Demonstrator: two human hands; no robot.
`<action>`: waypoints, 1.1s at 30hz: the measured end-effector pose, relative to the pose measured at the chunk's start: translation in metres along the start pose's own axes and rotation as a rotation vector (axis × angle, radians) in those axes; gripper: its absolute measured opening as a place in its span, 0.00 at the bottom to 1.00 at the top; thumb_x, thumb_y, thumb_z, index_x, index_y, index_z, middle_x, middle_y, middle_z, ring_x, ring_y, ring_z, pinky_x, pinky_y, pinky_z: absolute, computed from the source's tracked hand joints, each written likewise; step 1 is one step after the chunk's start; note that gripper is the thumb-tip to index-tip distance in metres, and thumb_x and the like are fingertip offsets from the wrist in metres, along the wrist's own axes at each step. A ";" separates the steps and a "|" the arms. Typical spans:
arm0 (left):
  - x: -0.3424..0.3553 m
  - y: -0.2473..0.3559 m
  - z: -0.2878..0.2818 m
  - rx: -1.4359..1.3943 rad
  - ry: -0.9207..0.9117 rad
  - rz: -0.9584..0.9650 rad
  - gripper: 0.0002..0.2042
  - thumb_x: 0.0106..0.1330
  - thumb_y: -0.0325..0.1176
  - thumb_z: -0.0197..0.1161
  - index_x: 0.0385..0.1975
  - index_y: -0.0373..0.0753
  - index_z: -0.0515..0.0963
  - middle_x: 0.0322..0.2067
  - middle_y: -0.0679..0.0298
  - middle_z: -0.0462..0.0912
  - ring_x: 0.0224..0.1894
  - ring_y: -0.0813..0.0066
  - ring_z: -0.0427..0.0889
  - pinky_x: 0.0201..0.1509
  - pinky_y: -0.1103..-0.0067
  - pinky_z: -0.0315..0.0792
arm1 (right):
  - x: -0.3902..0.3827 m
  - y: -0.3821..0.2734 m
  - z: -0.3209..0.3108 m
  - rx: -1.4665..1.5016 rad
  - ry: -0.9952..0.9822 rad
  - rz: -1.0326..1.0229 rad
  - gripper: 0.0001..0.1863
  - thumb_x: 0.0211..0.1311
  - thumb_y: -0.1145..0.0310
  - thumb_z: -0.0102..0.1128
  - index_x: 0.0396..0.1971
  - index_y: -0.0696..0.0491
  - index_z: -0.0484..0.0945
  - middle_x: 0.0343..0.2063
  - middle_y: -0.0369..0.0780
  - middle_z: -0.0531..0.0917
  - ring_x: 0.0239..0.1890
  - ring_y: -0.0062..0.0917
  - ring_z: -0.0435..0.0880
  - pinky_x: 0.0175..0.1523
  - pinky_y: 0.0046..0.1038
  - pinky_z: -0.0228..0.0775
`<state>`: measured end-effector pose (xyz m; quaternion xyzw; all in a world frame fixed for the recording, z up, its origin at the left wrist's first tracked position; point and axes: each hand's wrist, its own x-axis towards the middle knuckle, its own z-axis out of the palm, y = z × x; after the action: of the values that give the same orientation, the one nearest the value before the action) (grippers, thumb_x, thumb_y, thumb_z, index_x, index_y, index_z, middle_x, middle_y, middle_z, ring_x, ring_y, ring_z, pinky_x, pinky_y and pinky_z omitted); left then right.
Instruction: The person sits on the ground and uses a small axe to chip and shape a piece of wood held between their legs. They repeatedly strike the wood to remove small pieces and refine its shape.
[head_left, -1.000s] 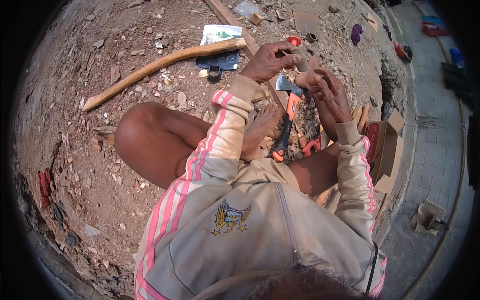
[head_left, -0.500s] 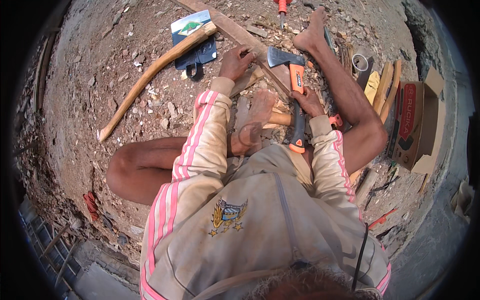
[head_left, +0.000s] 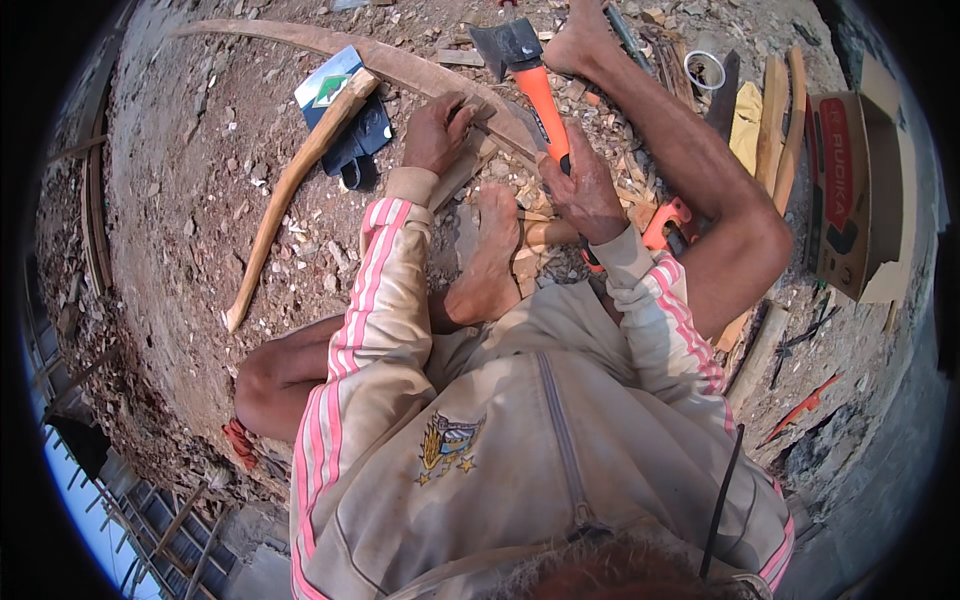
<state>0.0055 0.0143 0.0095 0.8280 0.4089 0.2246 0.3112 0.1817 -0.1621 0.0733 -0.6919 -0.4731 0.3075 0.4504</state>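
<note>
I grip the orange-and-black handle of an axe (head_left: pixel 542 105) in my closed right hand (head_left: pixel 585 185), its dark head raised at the top. My left hand (head_left: pixel 438 135) is closed at the long wooden plank (head_left: pixel 355 52); what its fingers hold is hidden. Left of that hand, a curved pale wooden handle (head_left: pixel 285 230) lies with its upper end on a dark blue object with a printed sheet (head_left: pixel 365 135). Wood chips and short pieces (head_left: pixel 548 230) lie around my bare foot (head_left: pixel 490 250), and an orange tool (head_left: pixel 665 225) is beside my right hand.
An open cardboard box (head_left: pixel 880 190), wooden sticks (head_left: pixel 770 115), a yellow piece (head_left: pixel 744 140) and a white ring-shaped object (head_left: pixel 705 70) lie to the right. My legs (head_left: pixel 725 230) frame the work spot on rubble. An orange tool (head_left: pixel 800 407) lies lower right; dark timbers (head_left: pixel 95 200) are at the far left.
Both hands came down from holding a small object up high. My right hand took the axe handle, and the axe head has since risen up and to the left. My left hand moved left onto the plank.
</note>
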 end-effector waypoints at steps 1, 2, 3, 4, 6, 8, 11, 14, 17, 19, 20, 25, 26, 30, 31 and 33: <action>0.000 0.002 0.000 0.004 -0.011 0.010 0.14 0.67 0.39 0.63 0.43 0.35 0.82 0.37 0.46 0.85 0.41 0.44 0.84 0.45 0.62 0.78 | 0.001 0.001 0.004 -0.067 0.005 -0.004 0.20 0.64 0.70 0.59 0.53 0.58 0.67 0.20 0.53 0.79 0.26 0.54 0.81 0.32 0.49 0.69; 0.000 0.004 -0.001 0.008 -0.020 0.020 0.14 0.67 0.39 0.63 0.43 0.35 0.82 0.37 0.45 0.84 0.41 0.44 0.84 0.45 0.62 0.78 | 0.000 0.000 0.004 -0.066 -0.082 0.096 0.18 0.66 0.68 0.57 0.51 0.57 0.68 0.22 0.57 0.79 0.29 0.58 0.81 0.32 0.51 0.67; -0.001 0.003 -0.001 0.027 -0.014 0.019 0.13 0.67 0.39 0.63 0.43 0.35 0.81 0.37 0.45 0.84 0.41 0.44 0.84 0.45 0.62 0.78 | -0.001 -0.001 0.006 -0.066 -0.091 0.107 0.17 0.66 0.68 0.57 0.51 0.57 0.68 0.22 0.57 0.79 0.29 0.58 0.81 0.32 0.52 0.67; -0.002 0.003 0.000 0.045 -0.007 0.018 0.13 0.67 0.39 0.63 0.43 0.35 0.81 0.36 0.45 0.84 0.41 0.44 0.84 0.45 0.62 0.78 | -0.001 -0.001 0.009 -0.066 -0.102 0.118 0.17 0.67 0.68 0.56 0.51 0.57 0.68 0.22 0.57 0.79 0.29 0.58 0.81 0.31 0.52 0.67; -0.004 0.002 0.003 0.052 0.029 0.035 0.13 0.68 0.38 0.63 0.43 0.34 0.81 0.37 0.45 0.84 0.41 0.44 0.84 0.45 0.62 0.78 | -0.004 -0.004 0.011 -0.045 -0.092 0.132 0.16 0.69 0.65 0.57 0.50 0.57 0.69 0.21 0.56 0.79 0.27 0.57 0.81 0.31 0.51 0.67; -0.006 0.000 0.006 0.029 0.086 0.071 0.14 0.68 0.38 0.64 0.44 0.34 0.81 0.37 0.46 0.84 0.41 0.44 0.84 0.45 0.62 0.78 | -0.004 -0.015 0.010 -0.051 -0.053 0.128 0.16 0.69 0.63 0.59 0.48 0.58 0.69 0.21 0.55 0.78 0.27 0.56 0.81 0.30 0.50 0.67; -0.006 -0.006 0.009 0.007 0.091 0.107 0.14 0.68 0.38 0.65 0.46 0.35 0.82 0.38 0.46 0.85 0.40 0.46 0.86 0.43 0.66 0.79 | 0.001 -0.017 0.010 0.017 -0.010 0.069 0.18 0.70 0.60 0.61 0.48 0.58 0.71 0.21 0.54 0.78 0.26 0.55 0.81 0.30 0.48 0.67; -0.004 -0.005 0.010 0.048 0.064 0.088 0.14 0.68 0.38 0.66 0.46 0.35 0.82 0.39 0.47 0.86 0.40 0.47 0.86 0.43 0.66 0.80 | -0.001 0.006 0.014 0.008 -0.062 0.127 0.18 0.70 0.61 0.61 0.48 0.58 0.71 0.21 0.54 0.78 0.26 0.54 0.81 0.29 0.47 0.68; -0.006 -0.017 0.015 0.008 0.128 0.142 0.13 0.68 0.37 0.66 0.45 0.34 0.82 0.38 0.47 0.86 0.40 0.48 0.87 0.42 0.67 0.80 | 0.001 0.015 0.011 -0.050 -0.096 0.134 0.17 0.70 0.61 0.61 0.46 0.58 0.71 0.20 0.52 0.78 0.25 0.52 0.82 0.29 0.46 0.68; -0.007 -0.012 0.013 -0.005 0.102 0.084 0.13 0.68 0.37 0.66 0.45 0.34 0.82 0.38 0.47 0.86 0.39 0.49 0.87 0.42 0.67 0.80 | 0.003 0.001 0.005 -0.010 -0.043 0.093 0.17 0.70 0.60 0.61 0.45 0.58 0.72 0.20 0.51 0.78 0.25 0.50 0.82 0.29 0.44 0.69; -0.007 -0.009 0.012 -0.012 0.087 0.055 0.13 0.68 0.37 0.66 0.45 0.34 0.82 0.38 0.47 0.86 0.39 0.50 0.87 0.41 0.68 0.80 | 0.002 -0.007 0.005 0.024 -0.002 0.074 0.18 0.70 0.59 0.61 0.46 0.58 0.72 0.20 0.51 0.78 0.24 0.48 0.82 0.30 0.43 0.69; -0.006 -0.003 0.008 -0.026 0.085 0.043 0.13 0.67 0.35 0.64 0.44 0.33 0.81 0.39 0.46 0.84 0.41 0.45 0.85 0.45 0.64 0.79 | 0.007 0.006 0.017 0.018 -0.061 0.163 0.18 0.70 0.58 0.62 0.45 0.58 0.72 0.21 0.52 0.79 0.25 0.50 0.82 0.30 0.44 0.70; -0.005 -0.004 0.009 -0.017 0.091 0.053 0.13 0.67 0.35 0.64 0.44 0.33 0.81 0.39 0.46 0.84 0.41 0.45 0.85 0.45 0.64 0.79 | 0.006 0.019 0.020 -0.021 -0.090 0.157 0.18 0.70 0.58 0.62 0.45 0.59 0.72 0.22 0.52 0.79 0.25 0.51 0.82 0.30 0.44 0.70; -0.011 -0.005 0.009 0.009 0.084 0.083 0.12 0.67 0.35 0.64 0.42 0.33 0.81 0.37 0.47 0.84 0.40 0.46 0.84 0.43 0.65 0.78 | 0.010 -0.003 0.010 0.035 -0.042 0.072 0.20 0.69 0.58 0.63 0.50 0.58 0.72 0.22 0.52 0.80 0.26 0.52 0.82 0.30 0.44 0.70; -0.008 -0.001 0.007 0.004 0.067 0.064 0.11 0.67 0.35 0.65 0.42 0.34 0.81 0.37 0.47 0.84 0.39 0.46 0.84 0.43 0.65 0.78 | 0.013 -0.011 0.007 0.055 -0.031 0.086 0.20 0.69 0.58 0.63 0.49 0.58 0.72 0.22 0.52 0.80 0.26 0.52 0.82 0.31 0.44 0.70; -0.006 -0.002 0.007 -0.011 0.080 0.068 0.11 0.67 0.35 0.65 0.41 0.34 0.81 0.36 0.47 0.84 0.39 0.46 0.84 0.42 0.65 0.78 | 0.015 -0.026 0.003 0.095 -0.009 0.108 0.20 0.69 0.58 0.63 0.49 0.58 0.73 0.23 0.52 0.80 0.25 0.51 0.82 0.31 0.44 0.71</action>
<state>0.0056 0.0077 0.0022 0.8301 0.3912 0.2703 0.2914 0.1753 -0.1432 0.0959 -0.6928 -0.4219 0.3567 0.4634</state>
